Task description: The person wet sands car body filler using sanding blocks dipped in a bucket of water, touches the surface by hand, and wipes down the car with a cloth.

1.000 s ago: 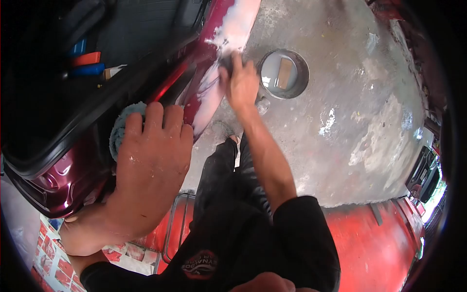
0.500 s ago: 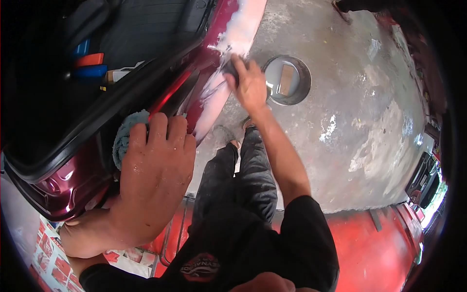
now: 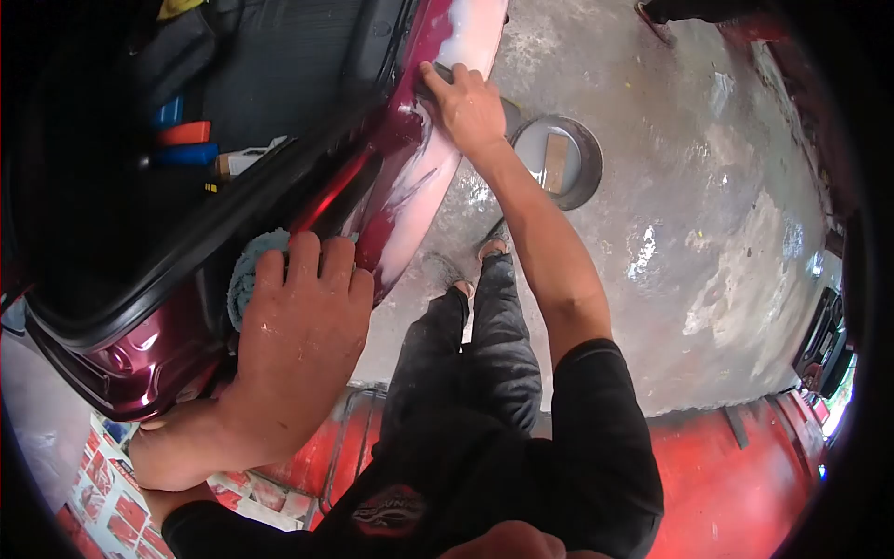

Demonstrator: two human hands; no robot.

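My left hand (image 3: 303,340) is closed around a blue-grey cloth (image 3: 246,279), resting by the dark red taillight side of the car's rear. Farther off, my right hand (image 3: 472,114) presses on the car's rear bumper (image 3: 424,186). A dark sanding pad (image 3: 443,72) shows between its thumb and fingers, mostly hidden under the palm. The bumper is dark red, with pale pink and whitish sanded patches and grey wet-looking streaks. Just right of my right wrist, a round bucket (image 3: 589,172) of cloudy water stands on the floor, with a tan rectangular block (image 3: 556,162) in it.
The open trunk (image 3: 298,65) lies at upper left, holding blue and orange-handled items (image 3: 184,133). Below me is a red painted panel (image 3: 717,466). The concrete floor (image 3: 670,186) has wet patches. Another person's foot (image 3: 655,23) shows at the top right.
My right hand has slid up along the bumper, away from me, with the dark pad under it. My left hand stays on the cloth. The view has shifted slightly.
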